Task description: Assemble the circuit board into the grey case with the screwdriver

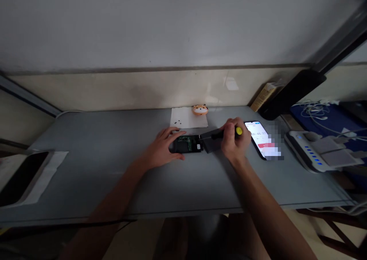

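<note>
At the middle of the grey table (100,137), an open black device (187,144), with green circuit board (182,139) bare to view. At 9 o'clock of it, the left hand (164,147), thumb and fingers curved around both long edges, apparently steadying it. At 3 o'clock, the right hand (236,139), wrapped firmly around a screwdriver (217,135), tip near the device's right end; contact not possible to judge. Below the shaft, a dark flat piece (211,146), perhaps the cover. At 11 o'clock, on white paper (186,118), several tiny dark screws (179,121), seemingly.

By judgement, work in its middle: casing open, some screws out, board yet inside, closing not done. On the phone (259,137), farther at 3 o'clock, digits readable as "00:46", last ones uncertain; wording on the red button (266,145) too blurred. On the device, a white label (198,147), too small for reading.
</note>
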A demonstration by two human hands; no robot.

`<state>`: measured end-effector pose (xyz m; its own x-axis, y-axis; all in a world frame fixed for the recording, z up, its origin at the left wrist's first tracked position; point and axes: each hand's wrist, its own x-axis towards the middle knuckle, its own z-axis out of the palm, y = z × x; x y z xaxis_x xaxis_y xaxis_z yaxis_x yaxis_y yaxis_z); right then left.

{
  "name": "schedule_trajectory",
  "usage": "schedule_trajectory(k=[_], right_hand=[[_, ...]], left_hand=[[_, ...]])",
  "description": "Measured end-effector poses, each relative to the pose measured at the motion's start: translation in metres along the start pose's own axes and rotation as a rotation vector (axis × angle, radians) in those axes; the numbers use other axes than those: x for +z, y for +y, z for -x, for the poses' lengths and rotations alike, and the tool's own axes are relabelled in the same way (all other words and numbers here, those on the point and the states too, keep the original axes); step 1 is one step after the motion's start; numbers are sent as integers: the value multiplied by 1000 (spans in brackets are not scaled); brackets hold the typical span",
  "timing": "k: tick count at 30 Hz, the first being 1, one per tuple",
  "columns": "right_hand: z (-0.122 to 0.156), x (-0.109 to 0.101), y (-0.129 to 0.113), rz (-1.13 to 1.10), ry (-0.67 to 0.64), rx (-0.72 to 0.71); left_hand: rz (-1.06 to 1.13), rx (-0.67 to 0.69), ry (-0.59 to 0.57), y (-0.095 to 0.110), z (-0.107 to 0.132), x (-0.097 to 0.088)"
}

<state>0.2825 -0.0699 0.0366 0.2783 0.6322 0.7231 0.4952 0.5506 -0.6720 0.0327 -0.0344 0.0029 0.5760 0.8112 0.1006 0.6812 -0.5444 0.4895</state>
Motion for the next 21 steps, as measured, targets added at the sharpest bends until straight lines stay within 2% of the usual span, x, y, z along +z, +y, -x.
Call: schedule_trajectory(k=[7, 15, 21], right_hand=[[7, 10, 2, 47, -174, -84], [15, 18, -1, -94, -61, 12], [25, 31, -12, -122, -247, 32]], left_hand=[[-41, 62, 19, 1, 0, 4], [-24, 65, 2, 2, 2, -1], [-7, 71, 2, 1, 2, 1]])
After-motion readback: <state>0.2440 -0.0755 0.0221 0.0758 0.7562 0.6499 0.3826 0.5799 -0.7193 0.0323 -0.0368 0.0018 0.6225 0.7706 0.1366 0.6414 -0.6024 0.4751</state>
